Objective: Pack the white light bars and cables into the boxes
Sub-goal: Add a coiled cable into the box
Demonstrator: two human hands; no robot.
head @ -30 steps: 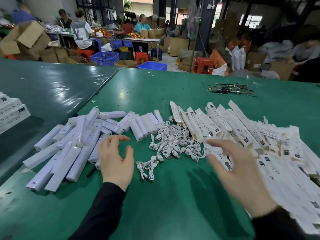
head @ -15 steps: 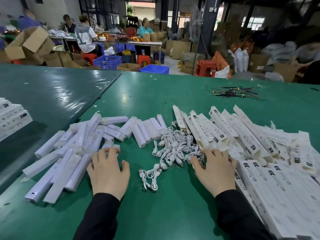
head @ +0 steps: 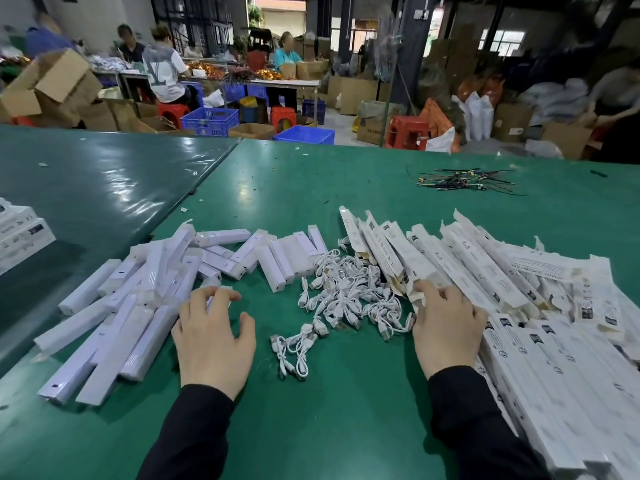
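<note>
A pile of white light bars (head: 145,306) lies on the left of the green table (head: 346,427). In the middle is a heap of coiled white cables (head: 346,296). Several long white boxes (head: 467,271) fan out to the right, some with open end flaps. My left hand (head: 214,337) rests palm down by the light bars, its fingertips touching the end of one bar. Lying palm down at the near edge of the box pile, my right hand (head: 446,327) has its fingers on a box end. I see nothing gripped by either hand.
More white boxes (head: 540,375) are stacked along the right front. A tangle of black wires (head: 464,180) lies at the far right of the table. A darker green table (head: 104,188) adjoins on the left, with stacked boxes (head: 20,233) at its edge. People work at tables behind.
My right hand has come down from the air and left onto the near edge of the box pile. My left hand has shifted slightly back and onto the light bars.
</note>
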